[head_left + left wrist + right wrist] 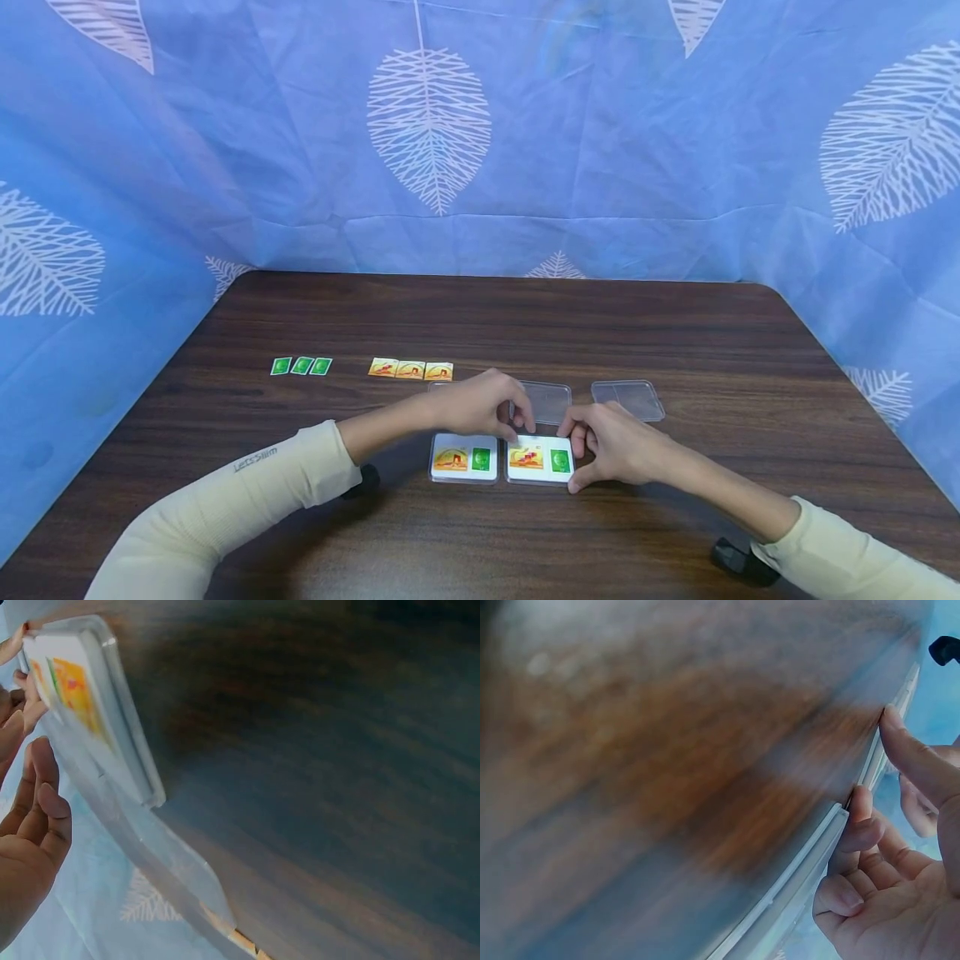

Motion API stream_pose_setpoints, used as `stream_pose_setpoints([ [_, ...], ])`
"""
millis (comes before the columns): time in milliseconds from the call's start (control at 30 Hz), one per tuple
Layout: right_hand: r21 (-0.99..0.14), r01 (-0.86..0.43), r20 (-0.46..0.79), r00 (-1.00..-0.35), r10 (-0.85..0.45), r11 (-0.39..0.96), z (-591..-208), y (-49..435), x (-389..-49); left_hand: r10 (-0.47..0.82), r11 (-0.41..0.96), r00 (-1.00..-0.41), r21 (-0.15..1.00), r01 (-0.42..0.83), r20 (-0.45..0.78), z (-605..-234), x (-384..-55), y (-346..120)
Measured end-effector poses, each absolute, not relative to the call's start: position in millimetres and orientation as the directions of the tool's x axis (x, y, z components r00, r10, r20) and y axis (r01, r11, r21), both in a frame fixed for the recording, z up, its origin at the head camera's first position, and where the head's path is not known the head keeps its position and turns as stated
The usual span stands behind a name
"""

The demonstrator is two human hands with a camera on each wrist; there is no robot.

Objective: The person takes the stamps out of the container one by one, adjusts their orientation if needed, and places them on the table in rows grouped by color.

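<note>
Two shallow clear plastic cases, a left case (463,478) and a right case (539,481), lie side by side on the table. Each holds a white layer bearing a yellow-orange picture card and a green card. My right hand (618,446) grips the right case at its right side, thumb at the near corner and index finger at the far corner. Above that case's far left corner, my left hand (480,407) hovers with fingers loosely bent, holding nothing visible. In the left wrist view, bent fingers (45,769) show beside the left case (90,697).
Behind the hands lie two clear lids, a middle lid (547,400) partly covered by my left hand and a right lid (628,400). Farther left are rows of three orange cards (410,370) and three green cards (302,366). Blue leaf-patterned cloth (600,150) hangs around the wooden table (480,321).
</note>
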State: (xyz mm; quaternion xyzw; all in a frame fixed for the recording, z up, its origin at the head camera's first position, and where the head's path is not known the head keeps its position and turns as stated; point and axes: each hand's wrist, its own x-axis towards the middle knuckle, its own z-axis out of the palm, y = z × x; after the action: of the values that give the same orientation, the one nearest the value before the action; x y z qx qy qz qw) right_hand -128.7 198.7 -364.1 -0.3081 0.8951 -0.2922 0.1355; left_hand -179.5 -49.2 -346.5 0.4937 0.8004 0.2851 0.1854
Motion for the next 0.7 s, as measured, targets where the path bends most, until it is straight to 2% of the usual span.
stream_pose_setpoints([
  [233, -0.606, -0.468, -0.072, -0.773, -0.630, 0.643, -364, 198, -130, 0.904, 0.341, -0.424, 0.692, 0.636, -0.055, -353, -182, -43],
  [433, -0.609, -0.463, -0.080, -0.773, -0.630, 0.645, -363, 198, -130, 0.896, 0.365, -0.431, 0.727, 0.582, -0.105, -354, -185, -39],
  [700, -0.615, -0.461, -0.081, -0.770, -0.633, 0.639, -362, 197, -129, 0.907, 0.358, -0.405, 0.726, 0.587, -0.120, -356, -187, -36],
])
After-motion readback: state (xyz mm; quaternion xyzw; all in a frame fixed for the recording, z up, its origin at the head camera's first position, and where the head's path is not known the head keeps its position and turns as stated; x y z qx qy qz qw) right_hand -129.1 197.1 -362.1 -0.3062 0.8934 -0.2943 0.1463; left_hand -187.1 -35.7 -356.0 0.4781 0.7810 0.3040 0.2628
